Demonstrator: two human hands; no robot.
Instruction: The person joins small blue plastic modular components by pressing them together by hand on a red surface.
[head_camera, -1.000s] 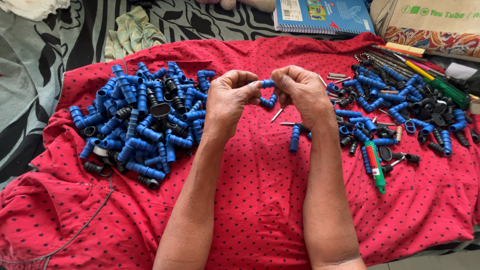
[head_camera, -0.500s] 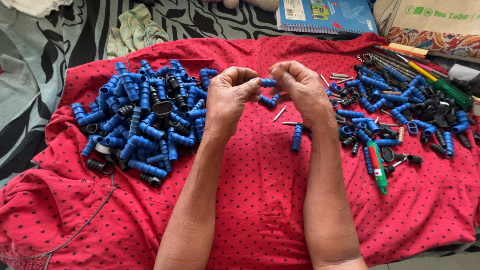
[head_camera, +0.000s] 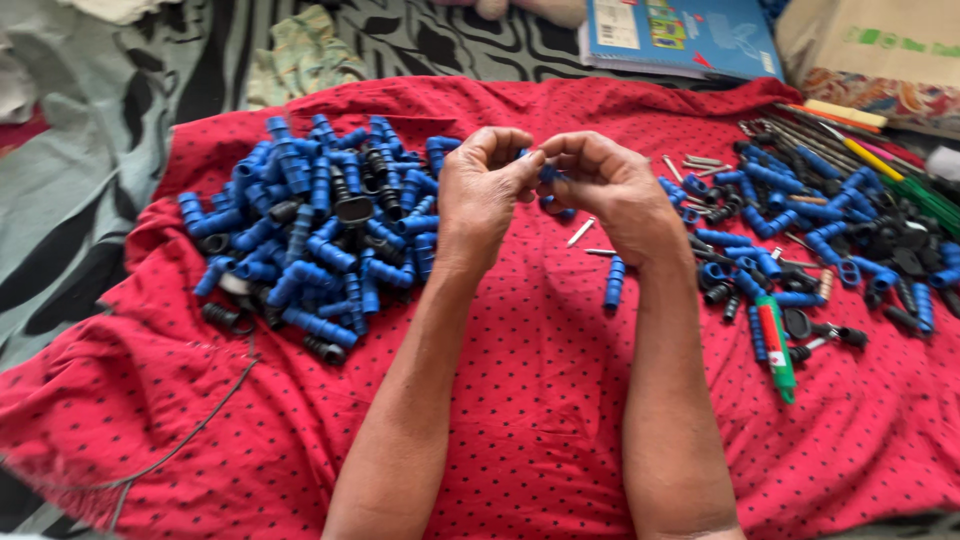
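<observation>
We see a red dotted cloth (head_camera: 540, 400) spread over a grey patterned bedsheet (head_camera: 90, 200), with a blue book (head_camera: 690, 35) and a beige bag (head_camera: 880, 50) lying beyond its far edge. A red and green marker (head_camera: 775, 345) rests on the cloth at the right, near thin metal pins (head_camera: 700, 162), and a crumpled green rag (head_camera: 300, 55) sits at the far left.

Person, seen from the head camera: two bare forearms, no sleeves in view. Left hand (head_camera: 480, 195) and right hand (head_camera: 610, 190) bare, without gloves; no rings, watch or wristbands visible. Fingernails short and plain.
</observation>
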